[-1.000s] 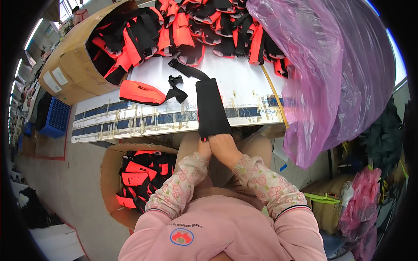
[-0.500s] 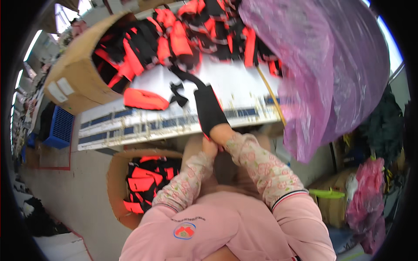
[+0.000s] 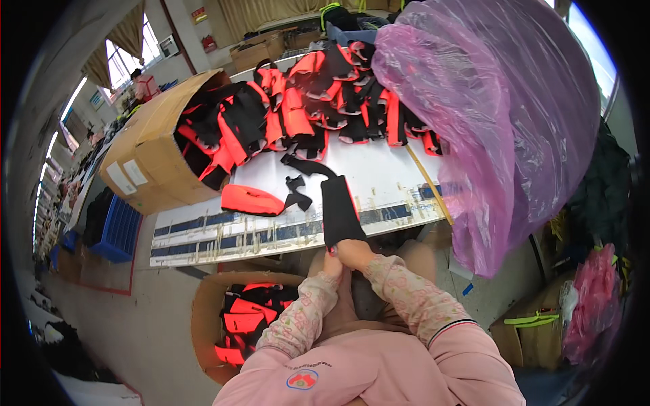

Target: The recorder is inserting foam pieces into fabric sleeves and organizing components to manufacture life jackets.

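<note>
A black fabric piece point(image 3: 340, 211) with an orange edge lies across the near edge of the table, its strap point(image 3: 308, 166) stretching away toward the pile. My right hand point(image 3: 355, 254) grips its near end, the fingers partly hidden by the cloth. Close beside it, my left hand point(image 3: 332, 264) is closed at the same end, near the corner with the orange edge. To the left lie an orange padded fabric piece point(image 3: 252, 200) and its black strap end point(image 3: 298, 194).
Black-and-orange pieces point(image 3: 296, 111) pile up along the table's far side, some inside a tipped cardboard box point(image 3: 145, 155). A purple plastic bag point(image 3: 467, 122) bulges at the right. Below the table stands another carton point(image 3: 203, 318) with similar pieces. A wooden stick point(image 3: 429, 183) rests on the tabletop.
The view has tilted, so the table sits lower and more of the room shows behind. Both hands stay at the near end of the black fabric piece.
</note>
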Tool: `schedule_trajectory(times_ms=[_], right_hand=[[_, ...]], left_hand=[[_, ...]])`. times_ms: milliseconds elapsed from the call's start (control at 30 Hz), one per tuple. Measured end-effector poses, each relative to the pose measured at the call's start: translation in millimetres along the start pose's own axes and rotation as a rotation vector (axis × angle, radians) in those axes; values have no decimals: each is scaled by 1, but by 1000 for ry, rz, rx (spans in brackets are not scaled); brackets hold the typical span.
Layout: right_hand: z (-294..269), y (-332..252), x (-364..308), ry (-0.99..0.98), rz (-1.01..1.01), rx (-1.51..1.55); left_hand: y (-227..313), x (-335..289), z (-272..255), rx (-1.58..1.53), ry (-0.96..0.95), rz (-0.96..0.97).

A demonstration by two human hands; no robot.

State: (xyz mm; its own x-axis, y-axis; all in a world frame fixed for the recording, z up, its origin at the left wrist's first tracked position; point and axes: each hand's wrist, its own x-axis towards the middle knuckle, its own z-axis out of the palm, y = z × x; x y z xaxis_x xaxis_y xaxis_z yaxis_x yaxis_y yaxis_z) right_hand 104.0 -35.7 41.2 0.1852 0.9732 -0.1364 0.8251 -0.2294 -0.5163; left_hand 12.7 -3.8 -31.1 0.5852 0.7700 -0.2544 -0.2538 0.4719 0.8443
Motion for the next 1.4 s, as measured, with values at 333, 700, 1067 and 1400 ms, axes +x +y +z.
schedule_trajectory(times_ms=[333, 700, 1067, 1400], right_hand=[[-13, -5, -36, 361, -459, 21], [-29, 23, -6, 379, -512, -24], [-30, 39, -7, 347, -469, 88], [-43, 10, 5, 253, -447, -67]], left_hand=[[-9, -5, -2, -160, 115, -62], [3, 3, 27, -262, 256, -122], [89, -30, 19, -310, -212, -434], [49, -8, 2, 29, -34, -390]])
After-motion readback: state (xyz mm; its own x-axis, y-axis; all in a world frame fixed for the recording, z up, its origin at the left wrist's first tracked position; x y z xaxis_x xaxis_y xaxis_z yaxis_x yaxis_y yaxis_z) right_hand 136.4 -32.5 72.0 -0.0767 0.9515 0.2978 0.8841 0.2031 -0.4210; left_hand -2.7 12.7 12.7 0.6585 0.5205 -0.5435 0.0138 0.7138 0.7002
